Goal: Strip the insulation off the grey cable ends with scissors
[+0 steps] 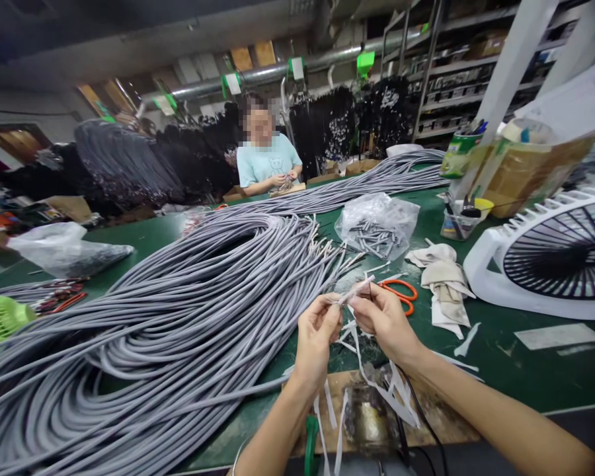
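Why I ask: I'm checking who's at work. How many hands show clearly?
4. In front, the wearer's left hand and right hand hold a thin pale piece; across the table, a person has two hands close together. Others may be hidden.

readable text: none | green can near tabletop's far edge: label illegible | hanging white sheets: too blurred

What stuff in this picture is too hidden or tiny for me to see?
In the head view:
Pale strip: part is hidden inside the left hand and right hand.
Orange-handled scissors: blades, behind the right hand.
Grey cables: cut off by the left and bottom edges.
Whatever the co-worker's hands hold: too small to name.
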`<state>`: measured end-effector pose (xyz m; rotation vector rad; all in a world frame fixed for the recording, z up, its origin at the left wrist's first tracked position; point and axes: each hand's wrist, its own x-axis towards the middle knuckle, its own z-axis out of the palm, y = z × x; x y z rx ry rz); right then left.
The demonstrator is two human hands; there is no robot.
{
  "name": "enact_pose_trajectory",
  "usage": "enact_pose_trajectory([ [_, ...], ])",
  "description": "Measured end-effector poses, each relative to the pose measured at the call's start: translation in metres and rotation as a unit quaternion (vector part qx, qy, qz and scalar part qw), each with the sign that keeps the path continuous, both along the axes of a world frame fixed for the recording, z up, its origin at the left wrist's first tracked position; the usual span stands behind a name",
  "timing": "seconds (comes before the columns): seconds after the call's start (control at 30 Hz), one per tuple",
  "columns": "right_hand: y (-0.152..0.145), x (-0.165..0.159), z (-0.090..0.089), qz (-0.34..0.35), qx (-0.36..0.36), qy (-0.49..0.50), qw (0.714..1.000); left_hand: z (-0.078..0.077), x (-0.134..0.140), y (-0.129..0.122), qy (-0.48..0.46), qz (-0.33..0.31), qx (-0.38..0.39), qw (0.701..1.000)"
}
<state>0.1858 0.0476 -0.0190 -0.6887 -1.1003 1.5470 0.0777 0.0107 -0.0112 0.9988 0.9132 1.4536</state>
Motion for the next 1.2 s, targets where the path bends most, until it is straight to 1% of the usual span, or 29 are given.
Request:
enact_pose_trajectory([
  [0.07,0.001,-0.001,0.0,-0.02,-0.036,-0.006,0.999,-0.001,0.0,0.0,0.005,-0.004,0.009,1.0],
  [0.17,0.003,0.0,0.001,-0.019,-0.083,-0.018,0.996,-0.004,-0.001,0.002,0.021,-0.029,0.018,0.999],
  [0.23,0.002,0.0,0.002,-0.024,-0.099,-0.012,0.995,-0.008,-0.002,0.005,0.027,-0.048,0.015,0.998],
  [0.3,0.002,-0.001,0.002,-0.058,-0.105,0.003,0.993,-0.012,-0.002,0.007,0.025,-0.059,0.005,0.998],
  [0.37,0.005,0.0,0.0,-0.103,-0.096,0.011,0.99,-0.013,-0.002,0.008,0.021,-0.061,-0.009,0.998],
  [0.47,0.017,0.009,-0.004,-0.153,-0.093,0.014,0.984,-0.011,-0.003,0.004,0.021,-0.07,-0.01,0.997],
  [0.53,0.028,0.019,-0.005,-0.176,-0.116,0.024,0.977,-0.006,-0.005,0.001,0.018,-0.079,0.027,0.996],
  [0.6,0.034,0.028,-0.001,-0.177,-0.127,0.031,0.975,-0.001,-0.007,0.0,0.001,-0.085,0.053,0.995],
  [0.67,0.031,0.029,0.004,-0.155,-0.116,0.039,0.98,0.0,-0.008,0.002,-0.016,-0.084,0.042,0.995],
  [0.7,0.027,0.026,0.007,-0.114,-0.099,0.042,0.988,0.0,-0.008,0.004,-0.021,-0.081,0.031,0.996],
  [0.73,0.021,0.023,0.01,-0.045,-0.071,0.047,0.995,-0.001,-0.007,0.006,-0.023,-0.076,0.023,0.997],
  [0.77,0.015,0.018,0.011,0.017,-0.042,0.048,0.998,-0.002,-0.006,0.007,-0.025,-0.068,0.02,0.997],
  [0.8,0.009,0.015,0.012,0.063,-0.017,0.049,0.997,-0.004,-0.005,0.009,-0.027,-0.056,0.022,0.998],
  [0.83,0.005,0.012,0.012,0.089,0.005,0.043,0.995,-0.005,-0.005,0.009,-0.028,-0.048,0.023,0.998],
  [0.87,0.001,0.01,0.012,0.087,0.018,0.031,0.996,-0.006,-0.004,0.009,-0.026,-0.044,0.022,0.998],
  [0.93,-0.001,0.009,0.009,0.032,0.028,-0.006,0.999,-0.007,-0.002,0.008,-0.023,-0.038,0.017,0.999],
  [1.03,0.0,0.012,0.006,-0.055,0.035,-0.054,0.996,-0.007,0.0,0.007,-0.017,-0.035,0.005,0.999],
  [1.13,0.0,0.013,0.006,-0.084,0.043,-0.077,0.993,-0.009,0.002,0.009,0.001,-0.033,-0.019,0.999],
  [1.2,-0.001,0.013,0.006,-0.099,0.048,-0.091,0.99,-0.01,0.004,0.011,0.001,-0.01,-0.039,0.999],
])
